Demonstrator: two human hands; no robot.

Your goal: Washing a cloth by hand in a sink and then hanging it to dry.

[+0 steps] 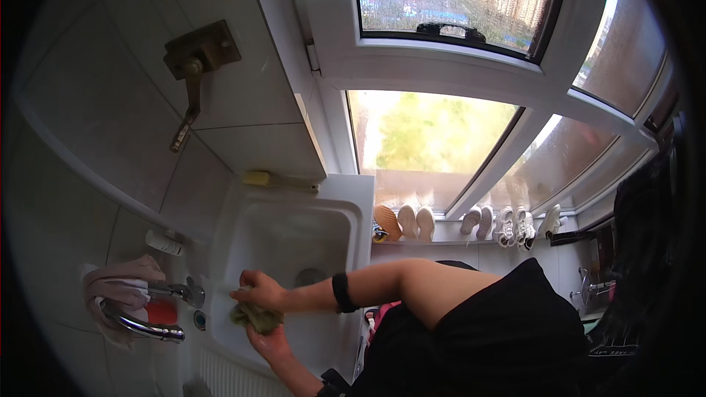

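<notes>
Over the white sink point(222, 301), a wet, crumpled greenish-grey cloth point(256, 319) is bunched between my two hands. My right hand point(262, 293), its arm wearing a black band, curls over the cloth from above. Below it in the picture, my left hand point(268, 341) grips the cloth's other side, its fingers partly hidden by the fabric. Both hands are closed on it, close together, above the basin's near-left wall. The round drain point(311, 277) lies just past my right wrist.
A chrome faucet point(151, 327) with a pinkish cloth point(125, 283) draped over it stands left of the basin, near a red object point(162, 313). A yellow brush point(257, 178) lies on the sink's rim. Several shoes point(507, 226) line the window ledge.
</notes>
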